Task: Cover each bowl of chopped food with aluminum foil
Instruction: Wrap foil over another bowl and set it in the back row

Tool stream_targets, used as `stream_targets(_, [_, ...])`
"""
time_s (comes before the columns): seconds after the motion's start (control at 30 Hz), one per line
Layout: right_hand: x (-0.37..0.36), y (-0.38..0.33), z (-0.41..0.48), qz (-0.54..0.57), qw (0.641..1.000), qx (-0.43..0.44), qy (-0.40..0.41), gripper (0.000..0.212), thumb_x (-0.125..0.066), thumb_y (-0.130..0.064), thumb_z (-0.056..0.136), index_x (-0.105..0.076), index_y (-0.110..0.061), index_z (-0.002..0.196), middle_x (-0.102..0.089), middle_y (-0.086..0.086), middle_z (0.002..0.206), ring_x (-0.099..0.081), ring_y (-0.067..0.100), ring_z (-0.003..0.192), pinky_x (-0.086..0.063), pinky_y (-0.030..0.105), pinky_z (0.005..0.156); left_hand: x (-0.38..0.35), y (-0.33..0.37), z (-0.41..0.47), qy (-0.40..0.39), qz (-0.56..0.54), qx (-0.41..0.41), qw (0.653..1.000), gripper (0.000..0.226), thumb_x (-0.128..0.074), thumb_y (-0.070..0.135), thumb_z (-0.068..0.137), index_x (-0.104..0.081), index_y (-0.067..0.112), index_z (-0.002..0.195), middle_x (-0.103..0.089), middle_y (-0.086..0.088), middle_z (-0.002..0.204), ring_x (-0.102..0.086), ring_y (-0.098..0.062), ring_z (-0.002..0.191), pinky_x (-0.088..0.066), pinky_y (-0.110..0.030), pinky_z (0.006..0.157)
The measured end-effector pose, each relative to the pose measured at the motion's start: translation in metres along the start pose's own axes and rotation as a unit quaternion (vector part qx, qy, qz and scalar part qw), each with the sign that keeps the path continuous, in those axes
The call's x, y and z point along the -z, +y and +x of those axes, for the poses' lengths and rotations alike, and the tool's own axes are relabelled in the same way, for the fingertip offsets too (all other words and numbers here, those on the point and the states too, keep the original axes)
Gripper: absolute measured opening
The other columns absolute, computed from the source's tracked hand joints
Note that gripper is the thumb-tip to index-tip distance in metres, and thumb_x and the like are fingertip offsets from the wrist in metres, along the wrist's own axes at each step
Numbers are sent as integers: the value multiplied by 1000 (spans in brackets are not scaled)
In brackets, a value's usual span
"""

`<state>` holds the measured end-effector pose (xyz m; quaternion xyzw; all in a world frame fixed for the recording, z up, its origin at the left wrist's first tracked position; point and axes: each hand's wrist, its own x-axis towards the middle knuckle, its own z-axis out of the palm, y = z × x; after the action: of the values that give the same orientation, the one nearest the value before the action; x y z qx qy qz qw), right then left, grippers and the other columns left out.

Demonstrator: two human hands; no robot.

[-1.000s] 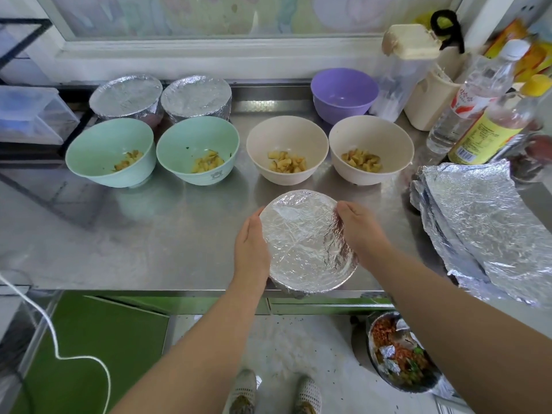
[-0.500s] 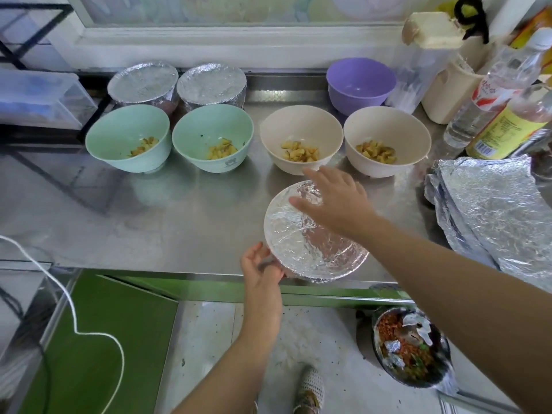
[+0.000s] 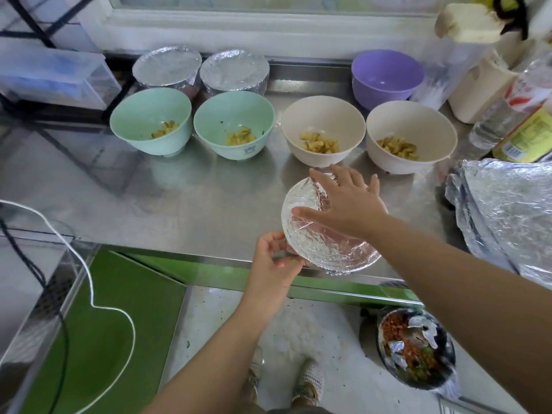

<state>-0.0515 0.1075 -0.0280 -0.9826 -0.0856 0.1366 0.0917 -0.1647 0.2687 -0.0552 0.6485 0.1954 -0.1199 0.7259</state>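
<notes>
steel counter (image 3: 209, 204) below a window (image 3: 239, 0); right hand (image 3: 349, 204) spread flat on foil-covered bowl (image 3: 322, 249), left hand (image 3: 271, 261) pinching its rim

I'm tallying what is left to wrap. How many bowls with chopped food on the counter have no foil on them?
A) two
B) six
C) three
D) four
D: the left green bowl, right green bowl, left cream bowl and right cream bowl show bare food. The back left bowl, the back right bowl and the front bowl, held by the left hand under the right hand, wear foil.
</notes>
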Motion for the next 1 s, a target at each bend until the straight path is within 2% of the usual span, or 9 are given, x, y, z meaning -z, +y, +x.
stream_targets(0.1, [0,0,-1,-6,1000,-1,-1,107,-24,-101,66,-12,-47,158,-7,0,170,-2,25,157,1,70,120,5,3,3,-4,17,12,1000,39,-72,-8,84,-56,6,116,-69,-10,109,-68,-16,94,-53,-16,74])
stream_targets(0.27, [-3,-2,-2,-14,1000,-7,9,106,-30,-101,68,-10,-47,158,-6,-1,170,-1,25,157,1,70,120,12,13,8,-2,152,6,988,24,-76,6,83,-65,16,101,-73,3,96,-70,-14,90,-52,-18,77])
stream_targets(0.37, [-5,-4,-2,-5,1000,-21,16,103,-31,-99,71,-12,-47,157,-7,-1,170,-1,25,157,0,70,120,14,21,6,42,214,-29,976,17,-66,5,91,-66,18,101,-72,10,96,-67,-8,90,-46,-6,71])
stream_targets(0.43, [-6,-5,-3,1,999,-30,17,101,-29,-99,71,-12,-47,157,-7,-1,170,-1,25,157,0,70,120,6,25,-2,98,154,-41,982,24,-55,6,98,-63,20,116,-68,12,113,-63,-4,103,-43,-3,76])
stream_targets(0.47, [-6,-6,-4,3,999,-36,16,101,-28,-99,72,-11,-47,157,-7,-1,170,-1,26,157,-1,70,120,-1,25,-6,117,107,-41,986,29,-51,11,102,-58,22,128,-63,13,125,-58,-1,112,-42,-5,84])
stream_targets(0.57, [-3,-10,-7,7,999,-52,8,98,-26,-96,75,-10,-46,158,-4,1,170,-1,28,157,-4,68,121,-31,25,-17,95,3,-16,995,45,-41,24,107,-37,34,150,-46,18,148,-47,-2,133,-38,-28,111])
stream_targets(0.63, [0,-13,-9,15,998,-64,1,95,-28,-94,78,-10,-45,158,-5,2,170,-2,29,156,-8,66,121,-48,25,-16,99,-13,3,995,51,-37,29,108,-22,39,156,-27,22,159,-29,-3,146,-26,-36,122])
stream_targets(0.73, [3,-16,-9,25,997,-75,-6,94,-29,-93,80,-12,-44,158,-10,2,169,-7,29,155,-14,65,120,-62,23,-10,147,-35,9,988,52,-32,32,108,-16,42,157,-20,23,161,-20,-2,149,-21,-37,124])
stream_targets(1.0, [7,-21,-8,35,996,-83,-12,89,-32,-88,84,-14,-43,158,-14,1,168,-10,28,154,-15,62,118,-71,24,-3,193,-113,-2,975,40,-33,32,109,-37,43,147,-44,25,134,-44,1,128,-36,-26,108])
